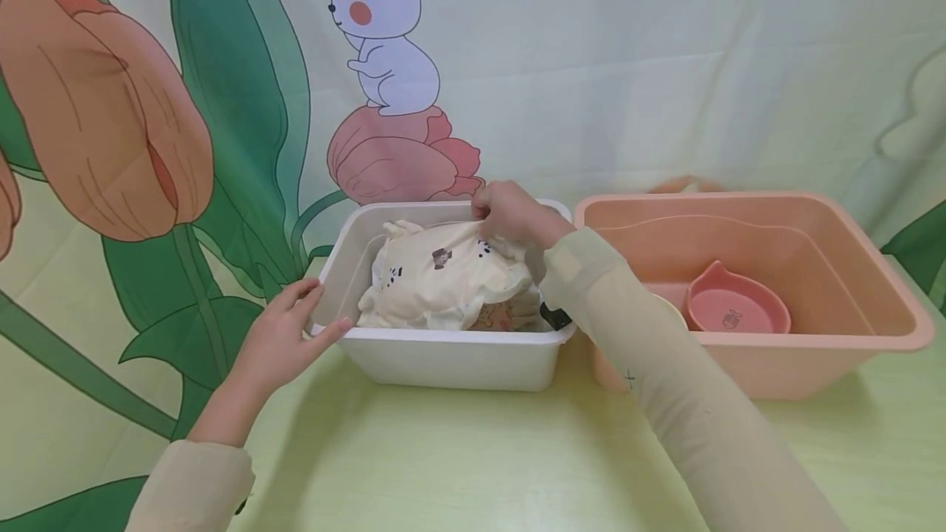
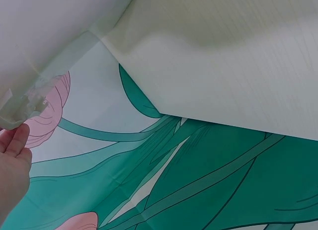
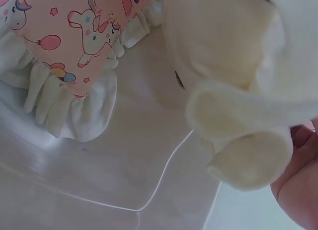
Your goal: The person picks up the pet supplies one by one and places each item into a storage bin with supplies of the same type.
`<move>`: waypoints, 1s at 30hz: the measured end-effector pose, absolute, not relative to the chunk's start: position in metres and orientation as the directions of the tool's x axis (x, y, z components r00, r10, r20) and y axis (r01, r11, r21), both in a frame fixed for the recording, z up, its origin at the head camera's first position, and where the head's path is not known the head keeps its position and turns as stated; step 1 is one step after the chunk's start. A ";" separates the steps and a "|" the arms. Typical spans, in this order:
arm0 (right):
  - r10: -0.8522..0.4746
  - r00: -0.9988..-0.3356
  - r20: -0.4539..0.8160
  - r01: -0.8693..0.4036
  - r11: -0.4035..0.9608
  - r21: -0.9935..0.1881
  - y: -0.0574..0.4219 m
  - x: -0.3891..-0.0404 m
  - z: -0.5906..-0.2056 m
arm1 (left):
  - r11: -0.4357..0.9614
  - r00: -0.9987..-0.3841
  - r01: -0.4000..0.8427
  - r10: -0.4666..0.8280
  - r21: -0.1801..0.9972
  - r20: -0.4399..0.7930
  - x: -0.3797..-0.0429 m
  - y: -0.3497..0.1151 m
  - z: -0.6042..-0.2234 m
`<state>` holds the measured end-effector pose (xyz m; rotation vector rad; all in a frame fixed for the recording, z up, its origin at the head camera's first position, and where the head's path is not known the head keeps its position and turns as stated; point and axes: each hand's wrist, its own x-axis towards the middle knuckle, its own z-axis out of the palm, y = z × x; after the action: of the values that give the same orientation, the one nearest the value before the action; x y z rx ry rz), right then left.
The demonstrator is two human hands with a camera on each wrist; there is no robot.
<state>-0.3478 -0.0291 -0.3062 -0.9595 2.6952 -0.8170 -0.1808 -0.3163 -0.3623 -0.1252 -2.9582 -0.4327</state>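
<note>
A white bin (image 1: pixel 451 364) stands on the table with a cream ruffled cushion (image 1: pixel 421 282) in it, printed with small animal faces. My right hand (image 1: pixel 517 212) pinches the cushion's upper edge at the bin's back rim. In the right wrist view the cream fabric (image 3: pixel 253 160) bunches up beside my fingers. Under it lies a pink unicorn-print piece (image 3: pixel 64 46) with a white frill. My left hand (image 1: pixel 284 339) grips the bin's front left corner, thumb at the front rim and fingers along the left rim. The left wrist view shows its fingertips (image 2: pixel 17 140) at the rim.
Right of the white bin stands a pink-orange bin (image 1: pixel 769 364). It holds a pink dish (image 1: pixel 739 306) and a pale yellow rounded thing (image 1: pixel 672 314), partly hidden by my right sleeve. A curtain (image 1: pixel 591 64) printed with tulips and a rabbit hangs behind the table (image 1: pixel 443 458).
</note>
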 end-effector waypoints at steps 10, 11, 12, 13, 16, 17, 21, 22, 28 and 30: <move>-0.641 -0.768 -0.005 -0.539 0.650 -0.536 -0.030 -0.349 -0.308 | 0.955 -0.986 0.105 0.063 0.277 0.154 -0.180 -0.317 -0.362; -0.640 -0.768 -0.007 -0.538 0.652 -0.535 -0.030 -0.349 -0.308 | 0.955 -0.986 0.104 0.063 0.278 0.153 -0.180 -0.317 -0.362; -0.640 -0.768 -0.011 -0.537 0.653 -0.533 -0.030 -0.349 -0.308 | 0.955 -0.986 0.104 0.063 0.278 0.153 -0.180 -0.317 -0.362; -0.640 -0.768 -0.015 -0.535 0.656 -0.532 -0.030 -0.349 -0.308 | 0.955 -0.986 0.103 0.062 0.279 0.153 -0.180 -0.317 -0.362; -0.642 -0.766 -0.020 -0.539 0.660 -0.524 -0.031 -0.350 -0.308 | 0.955 -0.986 0.102 0.060 0.280 0.154 -0.180 -0.317 -0.362; -0.645 -0.764 -0.018 -0.543 0.659 -0.521 -0.031 -0.350 -0.308 | 0.954 -0.986 0.100 0.059 0.282 0.153 -0.180 -0.317 -0.362; -0.653 -0.758 0.004 -0.560 0.648 -0.516 -0.033 -0.352 -0.310 | 0.953 -0.986 0.101 0.059 0.285 0.154 -0.180 -0.317 -0.362; -0.656 -0.755 0.010 -0.565 0.642 -0.518 -0.034 -0.353 -0.311 | 0.953 -0.986 0.102 0.059 0.285 0.155 -0.180 -0.317 -0.362; -0.655 -0.755 -0.001 -0.550 0.634 -0.544 -0.039 -0.355 -0.322 | 0.952 -0.988 0.092 0.051 0.292 0.143 -0.181 -0.318 -0.363; -0.647 -0.763 -0.015 -0.535 0.643 -0.549 -0.040 -0.355 -0.325 | 0.952 -0.988 0.094 0.053 0.291 0.145 -0.181 -0.318 -0.363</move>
<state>-0.3553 -0.0399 -0.3253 -0.9669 2.6528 -0.7848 -0.1810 -0.3176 -0.3626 -0.1124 -2.9698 -0.4522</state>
